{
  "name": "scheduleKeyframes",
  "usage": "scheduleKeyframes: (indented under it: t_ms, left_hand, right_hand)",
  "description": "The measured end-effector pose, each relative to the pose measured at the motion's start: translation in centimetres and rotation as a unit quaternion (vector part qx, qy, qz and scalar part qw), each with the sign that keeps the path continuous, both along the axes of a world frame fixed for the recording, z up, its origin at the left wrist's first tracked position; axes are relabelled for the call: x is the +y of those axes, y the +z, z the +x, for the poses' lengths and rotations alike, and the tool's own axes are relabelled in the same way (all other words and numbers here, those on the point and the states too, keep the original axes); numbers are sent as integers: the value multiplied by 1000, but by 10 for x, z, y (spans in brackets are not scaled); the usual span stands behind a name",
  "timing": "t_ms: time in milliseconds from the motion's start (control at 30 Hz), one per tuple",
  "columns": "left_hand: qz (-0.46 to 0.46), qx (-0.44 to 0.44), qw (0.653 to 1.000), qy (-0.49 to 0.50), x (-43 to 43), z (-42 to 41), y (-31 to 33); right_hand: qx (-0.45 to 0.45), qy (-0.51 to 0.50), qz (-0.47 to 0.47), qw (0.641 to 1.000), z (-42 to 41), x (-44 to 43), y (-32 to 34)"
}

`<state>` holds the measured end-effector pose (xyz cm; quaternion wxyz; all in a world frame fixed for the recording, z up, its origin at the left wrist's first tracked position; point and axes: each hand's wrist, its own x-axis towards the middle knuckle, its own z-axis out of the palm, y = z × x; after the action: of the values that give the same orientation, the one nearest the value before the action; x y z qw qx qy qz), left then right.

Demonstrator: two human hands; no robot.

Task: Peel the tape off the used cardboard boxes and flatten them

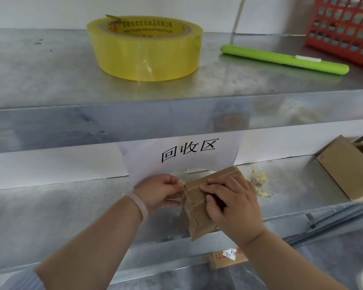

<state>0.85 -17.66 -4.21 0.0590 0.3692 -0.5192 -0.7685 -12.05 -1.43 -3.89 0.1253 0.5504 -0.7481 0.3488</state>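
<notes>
A small brown cardboard box (pixel 199 222) rests on the lower metal shelf (pixel 71 206), wrapped in clear tape (pixel 194 198). My right hand (pixel 233 204) presses down on the box's top and right side, holding it. My left hand (pixel 159 192) sits at the box's left edge, its fingertips pinched on a loose end of the clear tape. A white bracelet circles my left wrist. The right face of the box is hidden by my right hand.
A crumpled wad of peeled tape (pixel 259 180) lies right of the box. Another open cardboard box (pixel 348 164) lies at the far right. On the upper shelf are a yellow tape roll (pixel 145 49), a green utility knife (pixel 285 59) and a red basket (pixel 344 28). A paper sign (pixel 187 151) hangs above.
</notes>
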Motion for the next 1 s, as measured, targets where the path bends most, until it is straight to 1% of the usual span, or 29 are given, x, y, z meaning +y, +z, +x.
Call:
scheduleKeyframes:
  t_ms: [100,200,300,367,467,533,600,700,767,833,933,1000]
  left_hand:
    - [-39,-24,999,24,2,-4,-6]
    - [-138,-37,988,58,4,-5,-11]
    - [-205,-30,974,90,8,-4,-14]
    - [-266,-34,959,92,8,-2,-18]
    - [-359,-50,925,116,2,5,-20]
    - [-383,-57,915,114,-2,12,-17]
    - [-398,-45,909,116,-2,17,-11]
    - [-417,9,899,133,8,18,5]
    - [-430,32,891,143,16,14,19]
    - [-424,55,892,148,22,10,30]
    - [-432,67,892,112,34,4,41]
    - [-449,60,888,80,41,0,44]
  right_hand:
    - [3,4,4,1000,0,1,0]
    - [1,1,3,1000,0,0,0]
    - [2,-4,1,1000,0,-1,1]
    - [1,-8,0,1000,1,-2,1]
    - [-1,-12,-5,1000,3,-3,1]
    - [0,-12,-9,1000,3,-4,0]
    - [2,-14,-13,1000,2,-4,0]
    - [4,-26,-7,1000,5,-6,0]
    - [-2,-40,11,999,7,-8,2]
    - [-12,-52,40,998,9,-8,4]
    - [-52,-54,88,993,10,-6,11]
    - [-108,-45,101,988,9,-7,18]
